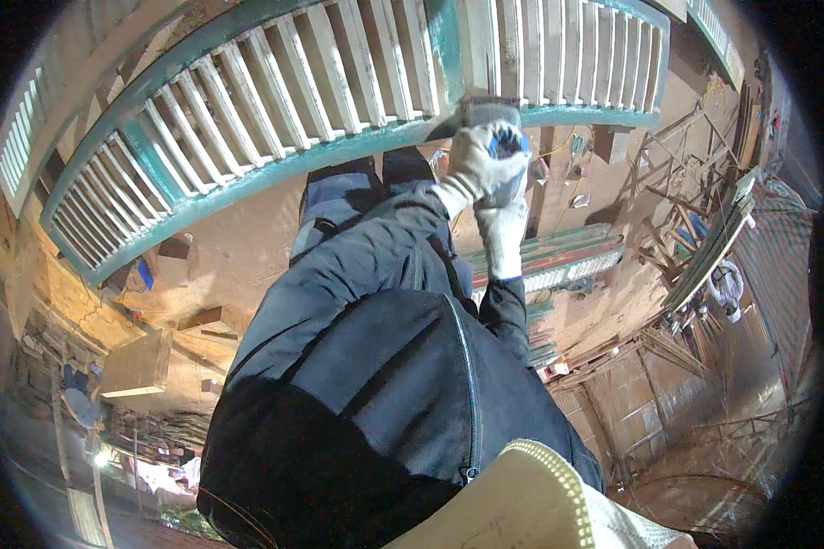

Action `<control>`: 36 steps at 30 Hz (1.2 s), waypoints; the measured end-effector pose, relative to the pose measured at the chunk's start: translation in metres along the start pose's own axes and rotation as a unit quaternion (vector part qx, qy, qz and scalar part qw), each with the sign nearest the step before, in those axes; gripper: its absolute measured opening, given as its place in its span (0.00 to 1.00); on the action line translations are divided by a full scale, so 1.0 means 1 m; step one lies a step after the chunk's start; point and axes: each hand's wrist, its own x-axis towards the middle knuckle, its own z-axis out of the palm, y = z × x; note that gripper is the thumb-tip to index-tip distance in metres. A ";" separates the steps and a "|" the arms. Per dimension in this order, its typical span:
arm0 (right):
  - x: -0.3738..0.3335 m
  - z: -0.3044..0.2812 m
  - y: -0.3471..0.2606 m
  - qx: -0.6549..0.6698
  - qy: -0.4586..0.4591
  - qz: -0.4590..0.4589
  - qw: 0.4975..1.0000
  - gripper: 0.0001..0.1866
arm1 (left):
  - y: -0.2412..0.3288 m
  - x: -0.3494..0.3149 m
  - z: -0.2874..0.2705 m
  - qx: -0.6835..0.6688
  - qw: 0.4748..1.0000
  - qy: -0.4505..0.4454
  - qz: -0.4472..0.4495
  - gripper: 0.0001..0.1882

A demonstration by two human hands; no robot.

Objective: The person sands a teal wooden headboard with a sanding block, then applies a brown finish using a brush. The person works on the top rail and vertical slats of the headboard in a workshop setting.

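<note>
A long louvred shutter point(339, 146), with a green painted frame and worn whitish slats, stretches across the far side in front of me. Both my hands wear pale work gloves and are together at its near edge, right of the middle. My left hand point(479, 163) is closed around the top of a sander point(491, 113), a dark grey tool with blue showing between the fingers. Behind it my right hand point(502, 229) grips the tool's rear body, its fingers partly hidden. The sander's flat front end rests against the shutter near the green crosspiece.
More slatted panels point(558, 273) lie on the brown floor to the right, below the shutter. Wooden frames and stacked strips point(710, 242) lean farther right. A wooden block point(137, 364) stands at the left. Another slatted panel point(18, 151) is at the far left.
</note>
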 end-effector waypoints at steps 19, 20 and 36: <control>-0.011 -0.010 0.008 0.048 -0.088 0.107 0.989 0.21 | 0.004 -0.013 0.009 0.047 0.998 -0.002 -0.036 0.11; -0.016 -0.015 -0.001 0.090 -0.124 0.103 0.983 0.24 | -0.005 -0.021 0.013 0.114 0.992 0.032 -0.051 0.11; 0.067 -0.069 -0.001 -0.022 -0.182 -0.211 0.960 0.33 | 0.006 -0.006 0.042 -0.030 0.970 0.239 -0.044 0.08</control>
